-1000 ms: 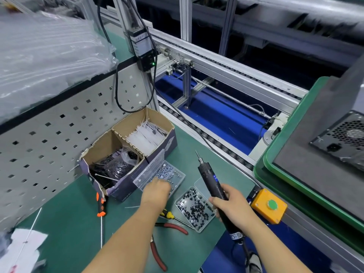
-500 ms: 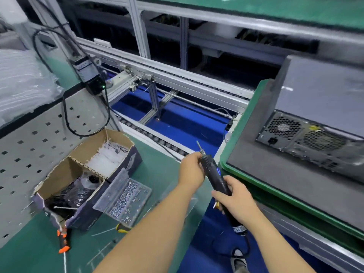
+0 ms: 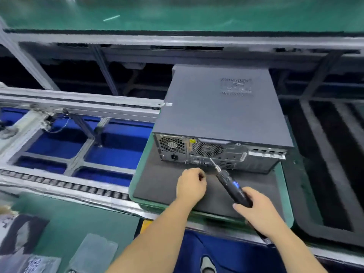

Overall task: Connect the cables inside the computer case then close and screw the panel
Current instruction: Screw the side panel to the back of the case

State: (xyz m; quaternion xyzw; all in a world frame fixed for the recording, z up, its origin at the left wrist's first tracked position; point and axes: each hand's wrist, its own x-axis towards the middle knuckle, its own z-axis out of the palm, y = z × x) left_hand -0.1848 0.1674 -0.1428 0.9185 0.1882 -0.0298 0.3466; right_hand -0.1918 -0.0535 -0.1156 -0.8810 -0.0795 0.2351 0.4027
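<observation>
Grey computer case (image 3: 220,107) lies panel-up on its foam mat (image 3: 167,184); our right hand (image 3: 256,211) grips the screwdriver (image 3: 230,186), our left hand (image 3: 191,184) is curled, contents unclear.

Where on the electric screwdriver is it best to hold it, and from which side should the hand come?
Grip the electric screwdriver on the thick black rear half of its barrel, coming from the near end, as the right hand does. The barrel slants away with its thin bit aimed at the back of the computer case, so the front stays free. The left hand is curled beside the tip.
</observation>
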